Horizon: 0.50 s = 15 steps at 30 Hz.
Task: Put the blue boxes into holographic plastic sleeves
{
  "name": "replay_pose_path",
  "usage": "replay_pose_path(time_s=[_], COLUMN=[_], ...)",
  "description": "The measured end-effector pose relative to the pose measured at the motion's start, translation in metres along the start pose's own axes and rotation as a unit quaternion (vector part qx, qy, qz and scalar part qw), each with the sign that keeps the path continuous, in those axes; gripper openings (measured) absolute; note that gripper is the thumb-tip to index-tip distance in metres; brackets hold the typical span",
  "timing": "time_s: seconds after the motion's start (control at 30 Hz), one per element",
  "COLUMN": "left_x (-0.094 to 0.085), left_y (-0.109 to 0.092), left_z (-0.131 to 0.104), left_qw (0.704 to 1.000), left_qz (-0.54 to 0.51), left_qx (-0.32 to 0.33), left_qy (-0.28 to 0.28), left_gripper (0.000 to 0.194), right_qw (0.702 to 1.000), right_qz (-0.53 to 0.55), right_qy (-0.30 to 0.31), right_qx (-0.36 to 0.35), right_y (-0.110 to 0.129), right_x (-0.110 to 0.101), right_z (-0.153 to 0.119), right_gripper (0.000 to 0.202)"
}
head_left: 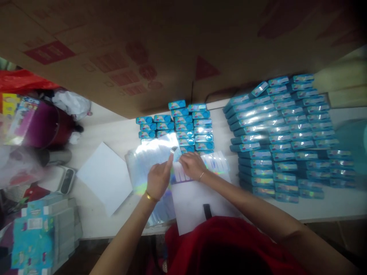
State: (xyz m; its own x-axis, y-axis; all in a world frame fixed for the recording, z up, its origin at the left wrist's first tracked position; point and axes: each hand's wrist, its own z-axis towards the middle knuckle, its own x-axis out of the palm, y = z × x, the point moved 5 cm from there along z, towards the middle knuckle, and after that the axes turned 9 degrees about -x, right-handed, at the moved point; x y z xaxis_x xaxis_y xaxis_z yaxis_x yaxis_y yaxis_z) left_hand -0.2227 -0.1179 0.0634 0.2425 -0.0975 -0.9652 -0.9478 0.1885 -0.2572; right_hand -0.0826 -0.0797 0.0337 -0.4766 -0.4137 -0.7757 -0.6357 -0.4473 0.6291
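Note:
My right hand (192,165) is closed, its fingertips gripping a small light-blue box (177,154) above the sheets. From the other side, my left hand (159,177) reaches up to the box with its index finger stretched out and the remaining fingers curled. A small shiny piece shows at that fingertip; it is too blurred to name. Beneath the hands lie glossy, see-through sticker sheets (159,212) and a sheet of white paper with purple stripes (189,202). Just beyond, short rows of blue boxes (185,127) stand on the white table (97,130).
Many more blue boxes (283,133) are stacked in rows at the right. A large cardboard carton (160,49) rises along the back. Blank white paper (105,178) lies at the left, near flattened blue cartons (34,236) and a purple bin (43,124). A black strip (207,211) is close to me.

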Motion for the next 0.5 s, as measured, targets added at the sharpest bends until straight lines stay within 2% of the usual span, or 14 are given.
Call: replay_pose_path(time_s=[0.1, 0.33, 0.43, 0.5], left_x=[0.004, 0.02, 0.009, -0.011], left_y=[0.0, 0.005, -0.001, -0.006], left_z=[-0.018, -0.048, -0.057, -0.06], left_qw=[0.999, 0.998, 0.996, 0.991], left_qz=[-0.017, -0.039, -0.079, -0.127], left_qx=[0.026, 0.046, 0.03, -0.021], left_qy=[-0.025, -0.002, 0.005, -0.021], left_gripper=[0.054, 0.052, 0.051, 0.054], right_qw=[1.0, 0.999, 0.998, 0.998], right_qz=[0.0, -0.006, -0.007, -0.016], right_qy=[0.011, 0.033, 0.038, 0.036], right_qx=[0.017, 0.036, 0.046, 0.045], right_y=[-0.002, 0.0, -0.002, -0.004], right_x=[0.006, 0.014, 0.018, 0.023], right_z=[0.0, 0.0, 0.0, -0.001], right_gripper=[0.027, 0.026, 0.025, 0.026])
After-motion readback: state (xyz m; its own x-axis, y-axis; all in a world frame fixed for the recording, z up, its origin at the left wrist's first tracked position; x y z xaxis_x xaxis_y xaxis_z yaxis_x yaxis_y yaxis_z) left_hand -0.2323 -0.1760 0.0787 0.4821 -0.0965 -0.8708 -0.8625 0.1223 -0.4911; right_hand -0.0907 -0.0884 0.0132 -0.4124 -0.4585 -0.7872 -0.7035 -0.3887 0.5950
